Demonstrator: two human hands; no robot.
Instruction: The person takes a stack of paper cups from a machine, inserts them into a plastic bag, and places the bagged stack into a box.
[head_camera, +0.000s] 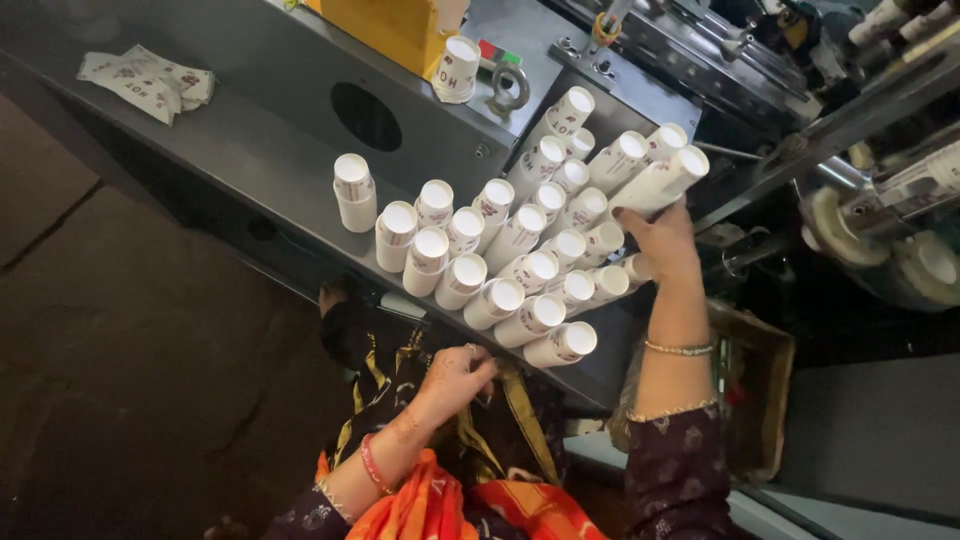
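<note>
Head cam | R hand (660, 240) raised, gripping cup stack (655, 185) | L hand (455, 380) lowered

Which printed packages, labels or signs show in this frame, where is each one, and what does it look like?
Cup stacks: upside down on the grey shelf, white tubes with dark red print on their sides.
Held stack: in the right hand, same white and dark red.
Single cup: top centre, by the yellow box, same print.
Flat blanks: top left on the shelf, white sheets with red print.
Left hand: holds no printed item.
No screens in view.
</note>
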